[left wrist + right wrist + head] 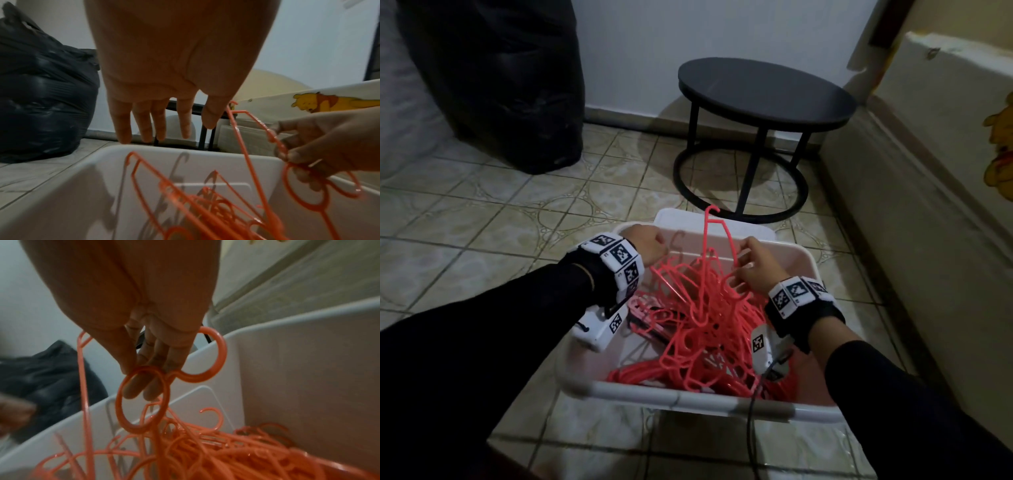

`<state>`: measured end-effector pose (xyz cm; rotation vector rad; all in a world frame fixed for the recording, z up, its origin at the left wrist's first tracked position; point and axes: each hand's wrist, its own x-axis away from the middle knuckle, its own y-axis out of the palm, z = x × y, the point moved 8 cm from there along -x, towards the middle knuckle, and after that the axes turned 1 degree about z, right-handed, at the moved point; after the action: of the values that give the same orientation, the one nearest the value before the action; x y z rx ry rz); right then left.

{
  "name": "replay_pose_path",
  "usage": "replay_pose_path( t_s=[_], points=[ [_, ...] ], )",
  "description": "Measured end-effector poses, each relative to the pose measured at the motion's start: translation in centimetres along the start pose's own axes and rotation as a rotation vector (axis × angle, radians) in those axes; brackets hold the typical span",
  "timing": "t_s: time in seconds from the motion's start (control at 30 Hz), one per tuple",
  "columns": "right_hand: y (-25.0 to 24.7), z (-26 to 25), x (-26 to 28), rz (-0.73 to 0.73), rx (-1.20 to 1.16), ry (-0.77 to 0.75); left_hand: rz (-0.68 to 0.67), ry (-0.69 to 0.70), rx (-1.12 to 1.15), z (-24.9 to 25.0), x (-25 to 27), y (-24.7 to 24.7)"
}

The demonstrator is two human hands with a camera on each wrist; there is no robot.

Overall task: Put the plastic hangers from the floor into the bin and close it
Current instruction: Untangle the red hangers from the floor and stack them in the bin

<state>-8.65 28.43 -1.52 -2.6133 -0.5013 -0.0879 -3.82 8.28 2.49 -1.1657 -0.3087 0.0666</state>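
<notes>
A white plastic bin (688, 399) stands on the tiled floor, holding a tangled pile of coral-pink hangers (705, 329). My right hand (744, 262) is over the bin's far right side and pinches one hanger (710, 236) by its ring loops, so its hook points up above the far rim. In the right wrist view the thumb and fingers (141, 363) clamp those loops (141, 399). My left hand (654, 245) hovers over the bin's far left corner. Its fingers (144, 126) hang straight above the rim (205, 151) and hold nothing.
A white lid (681, 219) lies flat on the floor just behind the bin. Beyond it stands a round black side table (763, 89). A full black bag (500, 85) sits at the back left. A cream panel with a yellow bear picture (945, 154) runs along the right.
</notes>
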Motion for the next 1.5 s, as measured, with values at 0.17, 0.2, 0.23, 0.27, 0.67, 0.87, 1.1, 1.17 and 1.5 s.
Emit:
replay_pose_path(
  t_s=[0.17,0.2,0.23,0.27,0.67,0.87,1.1,1.17,1.5],
  points=[
    [1.1,-3.7,0.8,-0.037,0.037,-0.139,-0.108,0.064,-0.038,2.3,1.4,1.8],
    [1.2,-4.2,0.7,-0.046,0.01,-0.139,-0.16,0.064,-0.071,2.7,2.1,2.5],
    [1.4,-4.5,0.6,-0.058,-0.01,-0.137,-0.224,0.056,-0.066,2.7,2.7,3.6],
    [1.7,-4.6,0.6,-0.072,-0.012,-0.137,-0.302,0.039,-0.054,2.5,3.4,5.0],
    [2.7,-3.2,0.9,-0.066,0.0,-0.12,-0.395,-0.047,0.559,2.9,4.1,10.2],
    [4.2,-4.2,2.0,-0.171,-0.038,-0.135,-0.038,0.23,-0.31,4.0,5.1,6.7],
    [4.3,-4.1,3.0,-0.26,-0.058,-0.078,-0.483,0.231,-0.22,1.3,5.4,10.6],
    [3.8,-3.8,3.1,-0.253,-0.107,-0.063,-0.603,0.223,-0.179,0.8,5.6,11.3],
    [0.2,-2.3,4.0,-0.171,-0.194,-0.091,-0.672,0.155,-0.124,-0.5,6.6,14.6]
  ],
)
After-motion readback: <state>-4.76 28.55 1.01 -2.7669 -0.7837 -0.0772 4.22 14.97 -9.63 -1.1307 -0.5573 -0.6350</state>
